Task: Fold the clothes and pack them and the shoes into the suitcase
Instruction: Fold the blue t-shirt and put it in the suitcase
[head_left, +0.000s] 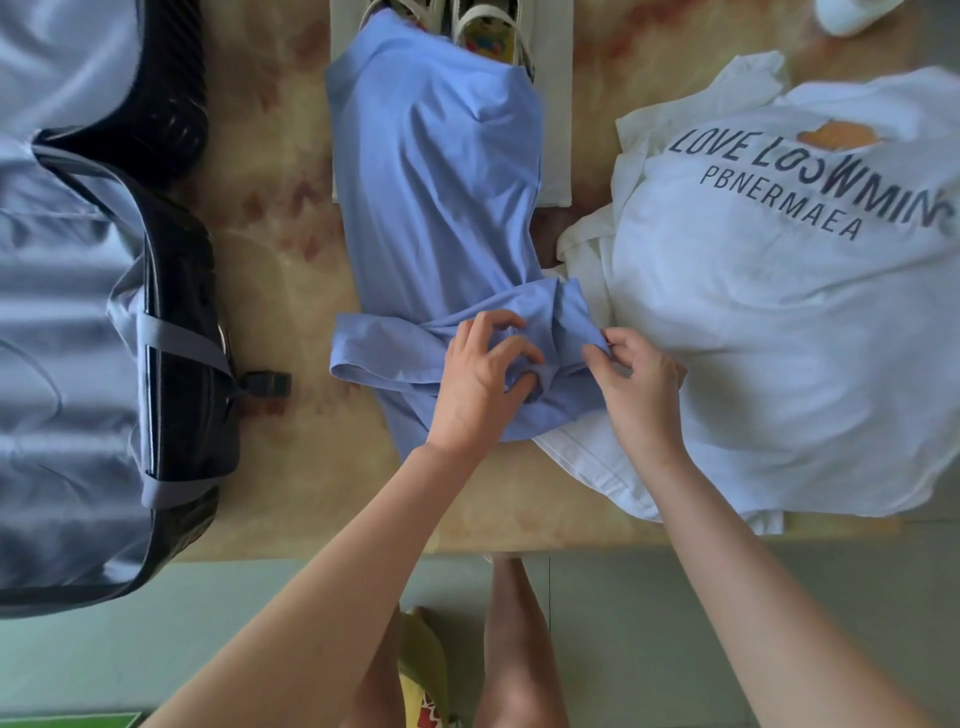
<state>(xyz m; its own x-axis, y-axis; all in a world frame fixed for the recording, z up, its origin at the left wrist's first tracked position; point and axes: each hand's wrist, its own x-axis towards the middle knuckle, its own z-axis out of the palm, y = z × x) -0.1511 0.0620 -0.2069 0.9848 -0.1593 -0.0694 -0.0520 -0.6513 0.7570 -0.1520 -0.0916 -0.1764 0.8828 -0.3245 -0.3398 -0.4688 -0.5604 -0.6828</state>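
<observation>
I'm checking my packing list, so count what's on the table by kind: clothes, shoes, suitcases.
Clothes: 2, the blue shirt and the white printed T-shirt; cream cloth under it may be another.
Shoes: 2, partly under the blue shirt.
Suitcases: 1.
Total: 5.

The person's left hand (483, 374) and right hand (639, 384) are showing bare, as are both forearms (332, 582). At bottom centre, bare legs (514, 649) are showing beside what looks like a yellow slipper (421, 670) with a red-and-white pattern.
</observation>
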